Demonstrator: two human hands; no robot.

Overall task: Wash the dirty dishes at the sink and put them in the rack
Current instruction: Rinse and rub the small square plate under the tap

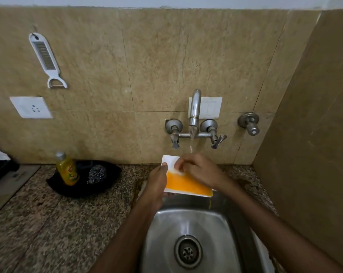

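My left hand [156, 184] grips the left edge of the square plate [188, 184], thumb on its face, tilting it over the back of the sink [166, 243]. My right hand [198, 170] lies across the upper part with bent fingers rubbing the surface; whether they hold a pad I cannot tell. The plate is smooth, glossy white, its lower half filmed with an orange-yellow smear. The job looks to be at the rinsing and rubbing stage. To do it well, I would keep the tilt so the water [191, 140] from the curved metal tap [195, 107] sheets downward, work from clean white into the orange, and hold firmly, since a wet glaze slips. On the speckled stone table [58, 223] stand a yellow soap bottle [67, 169] and a wiry steel scrubber [97, 174].
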